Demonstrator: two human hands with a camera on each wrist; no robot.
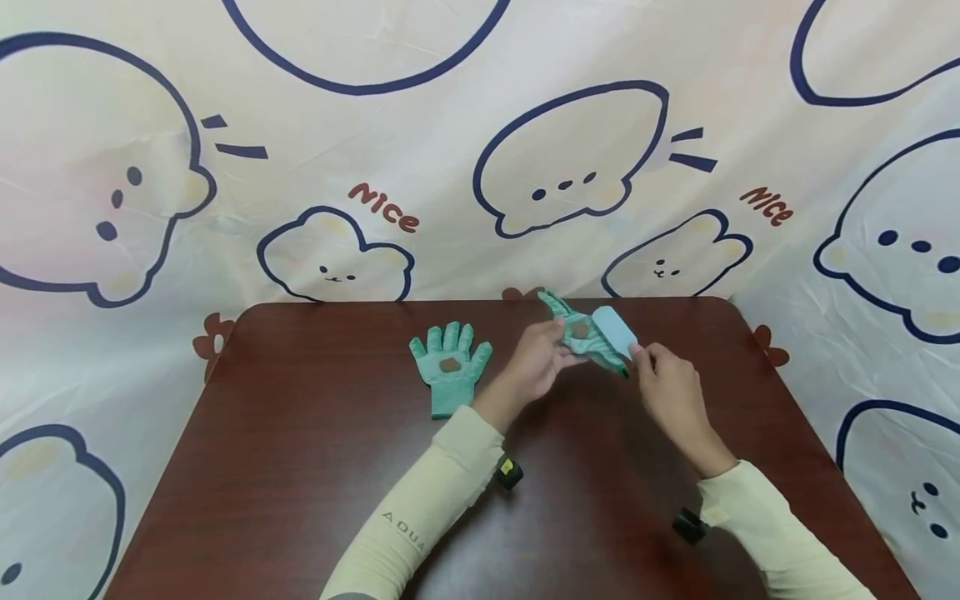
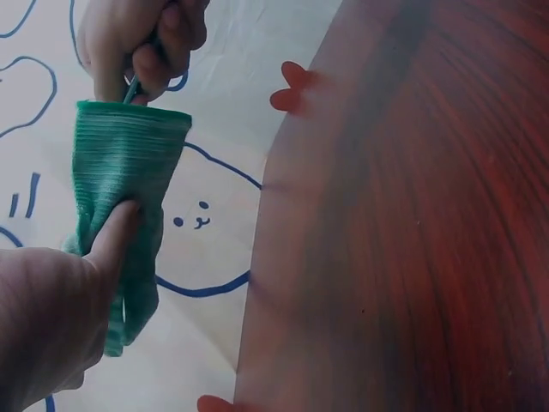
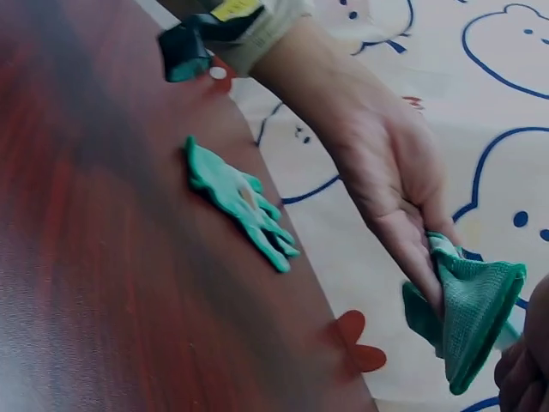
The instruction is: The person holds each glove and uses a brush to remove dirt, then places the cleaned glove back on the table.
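My left hand [image 1: 536,358] grips a green knit glove [image 1: 581,332] above the far part of the table, its thumb pressed along the glove in the left wrist view. A brown spot shows on this glove's palm. At the glove's cuff [image 2: 133,112], my right hand [image 1: 670,385] pinches a pale blue flat piece [image 1: 615,332] with rounded corners. Seen edge-on in the left wrist view, the piece looks thin; whether it goes inside the cuff I cannot tell. A second green glove [image 1: 468,385] lies flat, fingers spread, left of my left hand, also with a brown spot.
The dark reddish-brown table [image 1: 300,483] carries the second glove near its far side. Behind and beside it hangs a pale cloth [image 1: 442,150] printed with cartoon animals. Black wrist cameras sit on the left [image 1: 508,472] and right [image 1: 690,526] sleeves.
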